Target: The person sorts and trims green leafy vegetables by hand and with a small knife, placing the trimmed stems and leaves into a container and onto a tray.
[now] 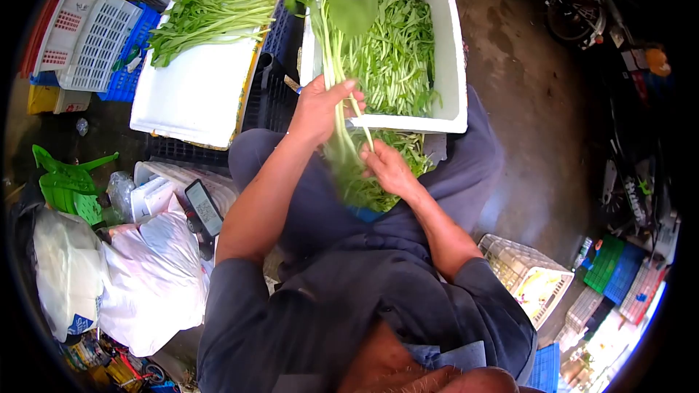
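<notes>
My left hand (324,109) is closed around several long pale stems of water spinach (335,51), their leaves pointing away from me over the left wall of a white foam box (455,44). My right hand (389,167) pinches the lower end of one stem, just below and right of the left hand. Inside the box lie many cut greens (397,58), stems and leaves together. More loose leafy greens (404,149) lie between my knees, partly hidden by the hands and blurred. Another bunch of greens (211,18) rests on a white foam lid (193,94) at the left.
Stacked plastic crates (102,36) stand at the far left. Nearer are a green plastic item (69,185), a phone (204,207) and a white bag (156,276). A pale basket (528,276) sits by my right elbow. A motorbike (582,4) stands far right on the wet floor.
</notes>
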Demonstrator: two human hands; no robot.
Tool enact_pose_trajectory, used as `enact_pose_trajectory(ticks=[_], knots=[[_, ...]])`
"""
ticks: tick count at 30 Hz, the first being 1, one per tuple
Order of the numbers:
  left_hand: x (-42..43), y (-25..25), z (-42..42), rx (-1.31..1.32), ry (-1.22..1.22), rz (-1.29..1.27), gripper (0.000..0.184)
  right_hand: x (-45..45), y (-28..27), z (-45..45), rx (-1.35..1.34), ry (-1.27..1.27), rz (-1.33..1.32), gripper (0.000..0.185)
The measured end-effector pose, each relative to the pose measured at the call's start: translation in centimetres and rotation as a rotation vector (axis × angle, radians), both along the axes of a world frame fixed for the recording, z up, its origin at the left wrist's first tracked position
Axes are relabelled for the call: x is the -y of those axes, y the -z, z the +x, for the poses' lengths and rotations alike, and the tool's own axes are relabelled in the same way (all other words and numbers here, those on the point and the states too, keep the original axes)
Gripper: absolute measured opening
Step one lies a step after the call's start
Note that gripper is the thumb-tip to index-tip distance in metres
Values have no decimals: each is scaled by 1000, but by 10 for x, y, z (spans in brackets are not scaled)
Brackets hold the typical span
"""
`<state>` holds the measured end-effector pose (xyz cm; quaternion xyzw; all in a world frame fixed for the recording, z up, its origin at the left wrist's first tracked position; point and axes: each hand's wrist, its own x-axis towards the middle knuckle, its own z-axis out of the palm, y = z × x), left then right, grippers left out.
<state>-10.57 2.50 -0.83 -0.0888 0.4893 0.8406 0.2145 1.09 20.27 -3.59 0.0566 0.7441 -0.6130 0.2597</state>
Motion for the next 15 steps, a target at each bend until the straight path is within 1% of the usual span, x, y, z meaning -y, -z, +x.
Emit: enact_pose_trajectory(ticks=[2, 3, 4, 7, 10, 12, 13, 15], knots=[[1, -2, -2, 5, -11, -70, 16, -7, 27, 11, -60, -10, -18, 25], [5, -2, -6, 0, -58, -25, 16, -12, 39, 16, -89, -15, -30, 28], [11, -3, -12, -4, -105, 20, 16, -19, 42, 20, -22, -89, 57, 27], [26, -9, -21, -7, -229, 174, 16, -40, 33, 26, -152, -589, 417, 28], [35, -10, -23, 2, -202, 187, 15, -59, 16, 7, -213, -375, 451, 27], [35, -7, -26, 6, -207, 210, 16, -79, 27, -27, -179, -145, 406, 23], [35, -7, -27, 4, -212, 217, 16, -80, 24, -49, -130, -3, 431, 22], [35, -11, -30, 8, -240, 209, 18, -94, 50, -93, -187, 55, 341, 23]])
